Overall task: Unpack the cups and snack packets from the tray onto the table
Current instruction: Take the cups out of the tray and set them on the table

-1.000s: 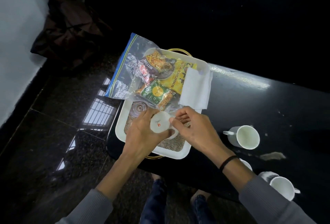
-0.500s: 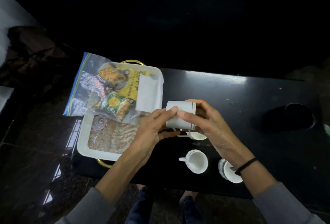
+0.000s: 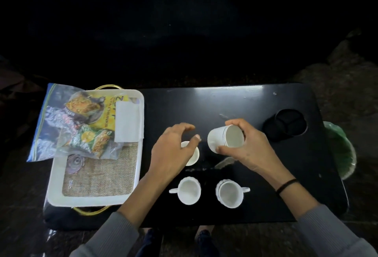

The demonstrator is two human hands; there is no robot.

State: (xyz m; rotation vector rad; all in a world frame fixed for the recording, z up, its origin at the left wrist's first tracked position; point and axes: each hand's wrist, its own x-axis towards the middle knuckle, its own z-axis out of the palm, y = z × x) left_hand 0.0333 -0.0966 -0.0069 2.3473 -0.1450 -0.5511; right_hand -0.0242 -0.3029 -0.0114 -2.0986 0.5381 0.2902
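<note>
My right hand (image 3: 248, 146) grips a white cup (image 3: 225, 141) tilted on its side above the black table (image 3: 235, 103), its mouth facing right. My left hand (image 3: 173, 152) hovers with spread fingers over another white cup (image 3: 194, 154) standing on the table, holding nothing. Two more white cups stand near the front edge, one on the left (image 3: 189, 193) and one on the right (image 3: 230, 193). The white tray (image 3: 55, 183) at the left holds snack packets (image 3: 90, 121) in a clear zip bag, plus a folded white napkin (image 3: 127, 122).
A burlap mat (image 3: 102, 175) lines the tray, with a small clear lid (image 3: 74, 162) on it. A round black recess (image 3: 289, 122) sits at the table's right end. A green bag (image 3: 339, 150) lies beyond that edge. My feet show below the table front.
Both hands carried the cup from the tray rightwards over the table. My left hand has let go of it; my right hand alone holds it now, tilted.
</note>
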